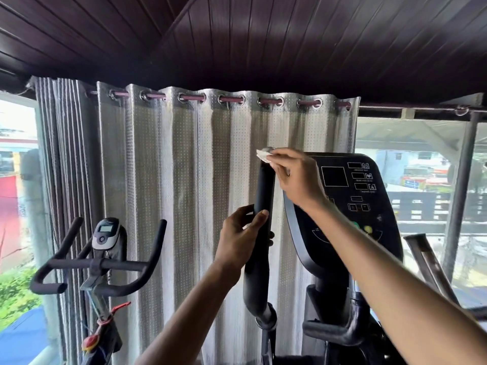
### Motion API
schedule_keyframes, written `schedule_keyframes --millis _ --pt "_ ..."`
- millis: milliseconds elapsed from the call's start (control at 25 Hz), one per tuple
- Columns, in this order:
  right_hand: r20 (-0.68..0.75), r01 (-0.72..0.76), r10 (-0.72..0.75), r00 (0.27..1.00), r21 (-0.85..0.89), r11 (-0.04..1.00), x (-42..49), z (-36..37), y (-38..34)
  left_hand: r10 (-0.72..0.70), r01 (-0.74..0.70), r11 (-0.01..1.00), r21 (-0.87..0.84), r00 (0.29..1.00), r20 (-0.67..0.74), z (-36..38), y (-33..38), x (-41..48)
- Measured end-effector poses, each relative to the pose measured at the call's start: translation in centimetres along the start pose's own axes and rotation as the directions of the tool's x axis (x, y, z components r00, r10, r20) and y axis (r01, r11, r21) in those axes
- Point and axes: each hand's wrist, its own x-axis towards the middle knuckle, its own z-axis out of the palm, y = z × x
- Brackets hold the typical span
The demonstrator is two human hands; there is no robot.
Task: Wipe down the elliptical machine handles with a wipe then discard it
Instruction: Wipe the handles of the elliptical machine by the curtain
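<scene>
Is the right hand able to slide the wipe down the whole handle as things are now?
Probably not all the way. The right hand holds the wipe at the top of the handle. The stretch just below is bare, but the left hand grips it midway, blocking the path.

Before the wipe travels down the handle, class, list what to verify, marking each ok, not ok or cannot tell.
1. Right hand pinches the wipe: ok.
2. Wipe touches the top of the handle: ok.
3. Left hand steadies the handle: ok.
4. Path down the handle is free: not ok, the left hand grips it midway.
5. Wipe damp enough: cannot tell.
</scene>
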Motion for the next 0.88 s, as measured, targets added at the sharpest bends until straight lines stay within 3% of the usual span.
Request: schedule_keyframes --millis 80,160,200,240,280,320,360,440,520,560,640,720,760,880 --pt "-0.158 -0.153 0.191 0.969 0.221 0.963 -2.3 1.9 -0.3 0.010 -0.010 1.000 -0.006 1.000 -0.012 0.1 0.0 -0.1" --pt "-0.202 -0.354 0.477 0.856 0.443 0.824 -3.1 4.0 -1.2 0.023 -0.023 1.000 -0.001 1.000 -0.013 0.1 0.1 -0.2" --pt "-0.151 -0.442 0.634 0.758 0.596 0.671 -3.1 4.6 -1.7 0.026 -0.025 1.000 0.004 1.000 -0.014 0.2 0.2 -0.3" --pt "-0.036 -0.482 0.771 0.636 0.762 0.433 -2.9 5.0 -1.9 0.025 -0.025 1.000 0.010 1.000 -0.015 0.2 0.3 -0.4" --pt "0.134 -0.469 0.841 0.524 0.870 0.153 -2.8 5.1 -2.1 0.024 -0.023 1.000 0.019 1.000 -0.014 0.3 0.4 -0.4" --pt "0.294 -0.432 0.839 0.457 0.898 -0.080 -2.7 5.0 -2.3 0.023 -0.023 0.999 0.027 1.000 -0.017 0.5 0.5 -0.5" --pt "0.404 -0.410 0.809 0.427 0.884 -0.225 -2.7 4.8 -2.3 0.024 -0.023 0.999 0.031 0.999 -0.022 0.6 0.6 -0.6" --pt "0.474 -0.365 0.765 0.437 0.870 -0.331 -3.1 4.4 -2.4 0.023 -0.022 0.999 0.027 0.999 -0.026 0.6 0.6 -0.6" --pt "0.394 -0.369 0.797 0.458 0.900 -0.233 -3.5 4.7 -2.5 0.019 -0.018 0.999 0.033 1.000 -0.024 0.5 0.7 -0.7" --pt "0.306 -0.409 0.833 0.462 0.906 -0.106 -3.6 4.9 -2.4 0.019 -0.018 0.999 0.042 1.000 -0.020 0.4 0.7 -0.8" --pt "0.030 -0.518 0.864 0.502 0.811 0.273 -3.5 4.8 -2.1 0.009 -0.009 0.999 0.049 1.000 -0.012 0.5 0.8 -0.9" --pt "-0.215 -0.506 0.715 0.665 0.575 0.643 -3.6 4.3 -2.0 0.004 -0.003 0.999 0.049 1.000 -0.018 0.6 0.8 -0.9" --pt "-0.274 -0.457 0.596 0.755 0.431 0.778 -3.8 3.9 -1.9 -0.002 0.003 0.999 0.045 1.000 -0.029 0.6 0.7 -0.8" --pt "-0.268 -0.160 0.216 0.939 0.214 0.964 -3.5 2.2 -1.4 -0.019 0.020 1.000 0.013 0.998 -0.052 0.8 0.5 -0.7"
